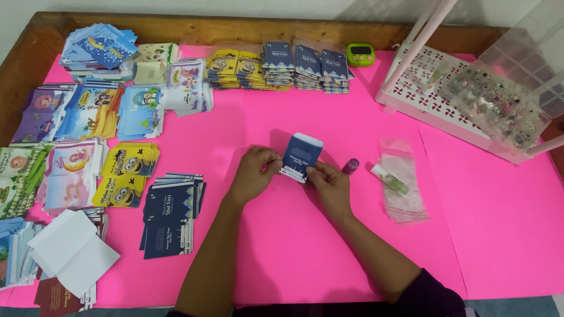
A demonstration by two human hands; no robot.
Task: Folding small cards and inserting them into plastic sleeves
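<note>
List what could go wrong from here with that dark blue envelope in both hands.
1. Both the left hand and right hand pinch the dark blue envelope only at its lower edge; it could crease or slip.
2. The purple glue stick lies loose beside the right hand and might roll if nudged.
3. The clear plastic bags nearby could be swept aside by a forearm.

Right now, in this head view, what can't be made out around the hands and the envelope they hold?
- Dark blue envelope: lower corners covered by the left hand and right hand; whether anything is inside cannot be told.
- Purple tube: partly hidden behind the right hand.
- Clear organizer box: contents too small, cut off by the right edge.
- Card stacks: cut off by the left edge.
</note>
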